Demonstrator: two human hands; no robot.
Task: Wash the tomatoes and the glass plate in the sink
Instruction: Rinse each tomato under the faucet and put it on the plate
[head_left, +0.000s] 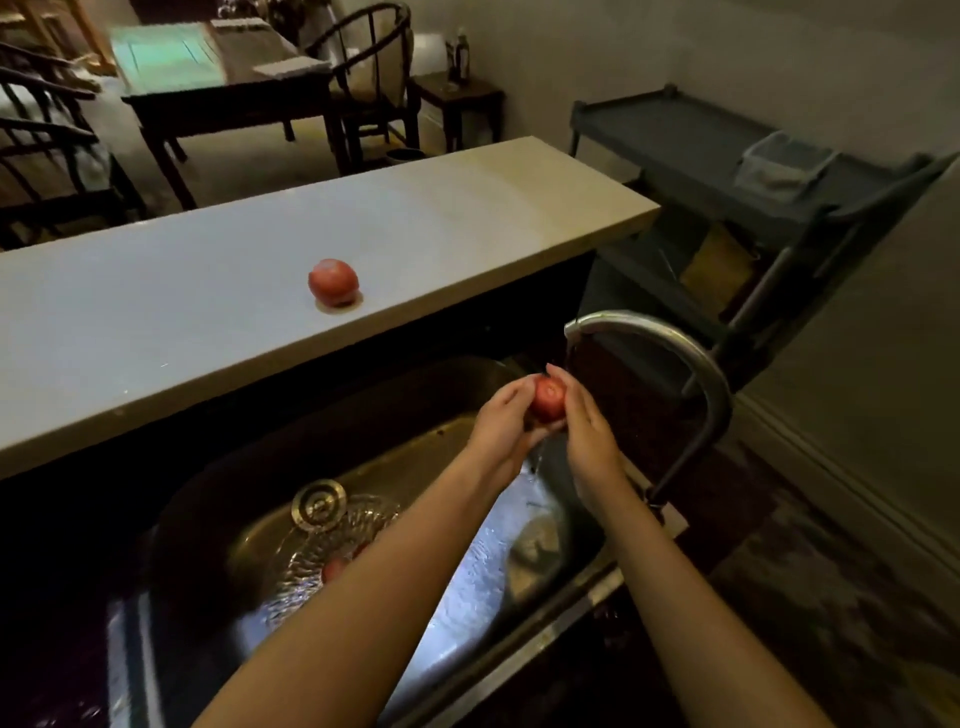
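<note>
Dim kitchen, steel sink (223, 499) set below a pale raised counter (156, 332). Both bare forearms reach out over the basin from the near side. Left hand (501, 423) and right hand (589, 431) are cupped together around one red tomato (549, 397), palms facing each other, fingers curled partway so the top of the fruit shows between them; left fingers wrap under and behind it, right fingers lie along its right side. The held tomato sits just under the spout of the curved metal faucet (675, 345), which arches in from the right edge of the sink; a thin run of water shows below the hands, though the stream at the spout is hard to make out. A second tomato (333, 282) rests alone on the counter, far left of the hands, well apart from the sink edge, with a small wet patch beneath it. In the basin, the glass plate (332, 551) lies on the bottom, near the round drain strainer (318, 505); its ribbed pattern catches the light and water ripples over it. A reddish shape (335, 569) shows on the plate, partly hidden by the left forearm, probably another tomato but too obscured to be sure. Beyond the counter: dark wooden table (218, 98) and chairs (371, 67). Far right, a grey utility cart (691, 140).
</note>
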